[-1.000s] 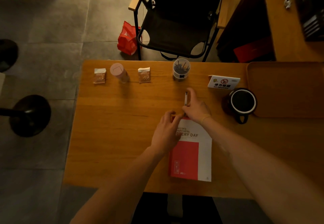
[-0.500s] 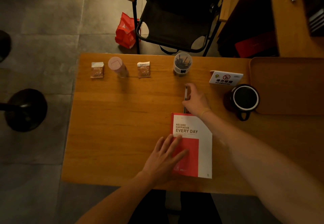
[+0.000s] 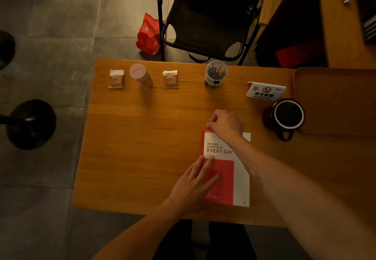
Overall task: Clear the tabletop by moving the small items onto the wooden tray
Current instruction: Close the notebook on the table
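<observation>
The left hand (image 3: 195, 184) lies flat, fingers straight and close together, on the red-and-white notebook (image 3: 230, 170) near the table's front edge. The right hand (image 3: 225, 124) is curled at the notebook's top edge; whether it holds anything, I cannot tell. The empty wooden tray (image 3: 335, 101) sits at the right, with the black mug (image 3: 286, 117) touching its left rim.

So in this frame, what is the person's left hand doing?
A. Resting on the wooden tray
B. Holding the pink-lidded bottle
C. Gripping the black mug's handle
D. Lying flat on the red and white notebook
D: the left hand lies with straight fingers on the red part of the notebook, well away from the mug, the pink-lidded bottle and the wooden tray.
</observation>
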Available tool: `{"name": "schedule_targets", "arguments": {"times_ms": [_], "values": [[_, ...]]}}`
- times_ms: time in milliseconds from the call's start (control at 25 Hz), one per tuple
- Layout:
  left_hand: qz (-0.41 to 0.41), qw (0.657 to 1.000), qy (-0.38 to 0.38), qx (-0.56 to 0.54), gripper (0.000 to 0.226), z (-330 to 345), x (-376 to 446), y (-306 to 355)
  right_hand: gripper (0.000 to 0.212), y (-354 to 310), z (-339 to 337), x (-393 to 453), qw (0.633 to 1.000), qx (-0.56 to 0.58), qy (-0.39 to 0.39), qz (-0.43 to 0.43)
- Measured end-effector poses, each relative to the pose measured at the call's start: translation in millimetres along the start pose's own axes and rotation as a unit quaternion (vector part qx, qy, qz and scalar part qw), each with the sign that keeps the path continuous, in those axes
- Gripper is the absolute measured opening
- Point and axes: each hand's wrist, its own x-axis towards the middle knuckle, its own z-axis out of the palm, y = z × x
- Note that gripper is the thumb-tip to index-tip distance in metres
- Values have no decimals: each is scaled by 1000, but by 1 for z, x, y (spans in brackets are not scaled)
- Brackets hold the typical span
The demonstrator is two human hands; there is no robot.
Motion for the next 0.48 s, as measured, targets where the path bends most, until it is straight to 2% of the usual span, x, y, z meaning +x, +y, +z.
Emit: {"name": "schedule_targets", "arguments": {"times_ms": [160,480], "values": [[6,1000,2,6,84,-1,1,5,16,-6,1,-2,1000,-13,3,26],[14,1000,7,21,80,-2,3,7,16,-14,6,-8,993,29,71,88]]}}
